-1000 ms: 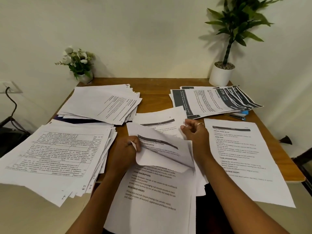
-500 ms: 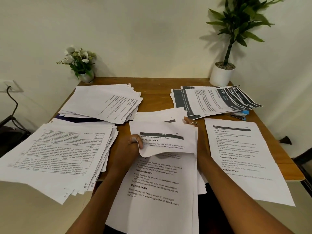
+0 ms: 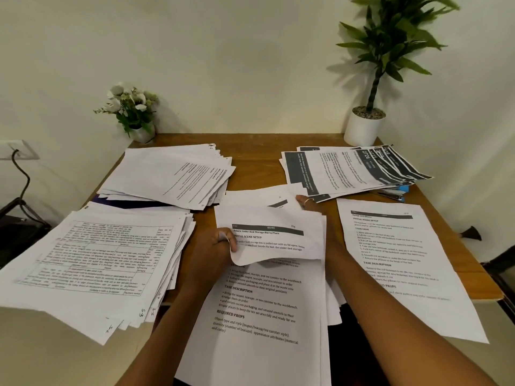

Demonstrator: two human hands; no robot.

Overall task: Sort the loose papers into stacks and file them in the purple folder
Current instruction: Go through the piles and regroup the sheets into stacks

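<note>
Spreading across nearly the whole view, a brown wooden table [image 3: 256, 160] carries several heaps of printed white paper. The broadest, a fanned stack of sheets with ruled tables [image 3: 92, 260], overhangs the near left edge. A tall pile of text pages [image 3: 259, 316] lies in the centre, running off the near edge between the person's forearms. At near right lies a single-looking white page headed by a dark bar [image 3: 395, 260]. A loose stack of mostly blank-looking sheets [image 3: 172, 174] sits at far left, and a fan of dark-banded pages [image 3: 348, 171] at far right. A green plant in a white pot [image 3: 365, 129] stands in the far right corner, a small white-flowered pot [image 3: 133, 110] in the far left. The purple folder [image 3: 131, 203] shows only as a dark strip under the far left stack. The curled top sheet [image 3: 273, 238] of the centre pile is bent upward; the left hand [image 3: 211, 249] pinches its left edge. The right hand [image 3: 309, 204] is mostly hidden behind that sheet, so its grip cannot be told.
</note>
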